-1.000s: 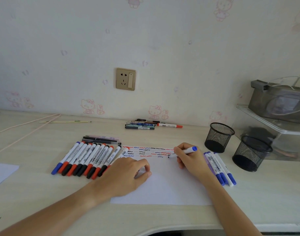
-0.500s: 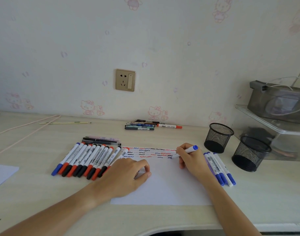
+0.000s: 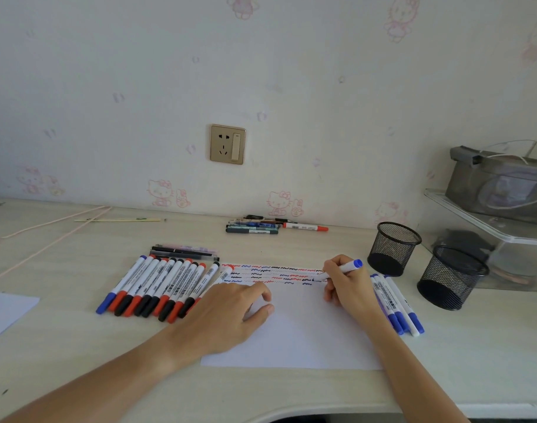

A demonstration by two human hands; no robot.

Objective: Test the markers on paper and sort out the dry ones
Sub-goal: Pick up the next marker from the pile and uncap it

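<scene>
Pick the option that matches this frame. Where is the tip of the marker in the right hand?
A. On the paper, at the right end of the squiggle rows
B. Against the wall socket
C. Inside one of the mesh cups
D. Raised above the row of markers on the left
A: the right hand holds the marker with its tip down on the paper, at the right end of the squiggle rows.

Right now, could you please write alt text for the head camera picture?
A right hand holds a blue-capped marker with its tip on a white sheet of paper below rows of squiggles; the left hand rests on the sheet. More markers lie at left, two mesh cups at right.
</scene>
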